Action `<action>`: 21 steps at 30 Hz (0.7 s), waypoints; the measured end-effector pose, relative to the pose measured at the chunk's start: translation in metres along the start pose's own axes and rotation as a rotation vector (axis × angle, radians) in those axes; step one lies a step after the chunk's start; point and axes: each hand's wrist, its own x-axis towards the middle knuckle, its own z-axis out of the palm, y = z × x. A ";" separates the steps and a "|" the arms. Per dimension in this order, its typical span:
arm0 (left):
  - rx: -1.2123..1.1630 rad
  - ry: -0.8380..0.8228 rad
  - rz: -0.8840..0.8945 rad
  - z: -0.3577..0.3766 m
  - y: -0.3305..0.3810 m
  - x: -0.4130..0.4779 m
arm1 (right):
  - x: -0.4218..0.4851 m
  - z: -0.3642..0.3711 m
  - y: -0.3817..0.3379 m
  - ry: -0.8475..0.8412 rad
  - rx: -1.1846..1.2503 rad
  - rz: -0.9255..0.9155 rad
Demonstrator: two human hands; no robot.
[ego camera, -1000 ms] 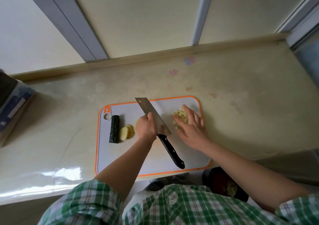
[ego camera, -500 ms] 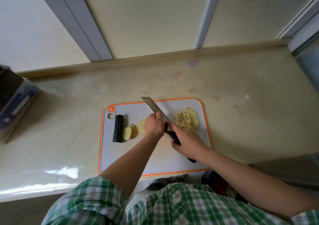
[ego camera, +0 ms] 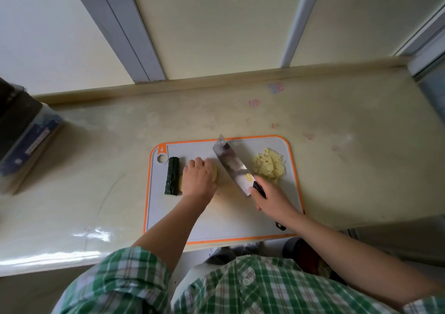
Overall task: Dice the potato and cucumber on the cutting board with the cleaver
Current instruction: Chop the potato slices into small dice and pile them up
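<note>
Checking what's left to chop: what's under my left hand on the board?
Yellow potato slices peek out on both sides of the left hand; how many it covers is hidden.

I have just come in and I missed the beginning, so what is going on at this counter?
A person in a green checked shirt is cutting vegetables on the cutting board. The right-hand grip holds the cleaver by its handle, blade slanted across the board's middle. The left-hand grip holds down the potato slices beside the cucumber piece, which is not yet diced. A pile of diced potato lies at the board's far right.
</note>
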 end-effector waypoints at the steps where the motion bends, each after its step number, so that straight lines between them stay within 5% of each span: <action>1: -0.005 -0.010 0.001 0.000 0.000 0.002 | -0.001 -0.002 0.003 0.030 -0.018 0.022; 6: -0.042 -0.043 0.058 0.001 -0.003 0.006 | 0.000 -0.013 0.014 0.191 -0.048 0.077; 21: -0.119 0.071 0.047 0.008 0.003 0.005 | -0.001 -0.013 0.020 0.171 0.011 0.058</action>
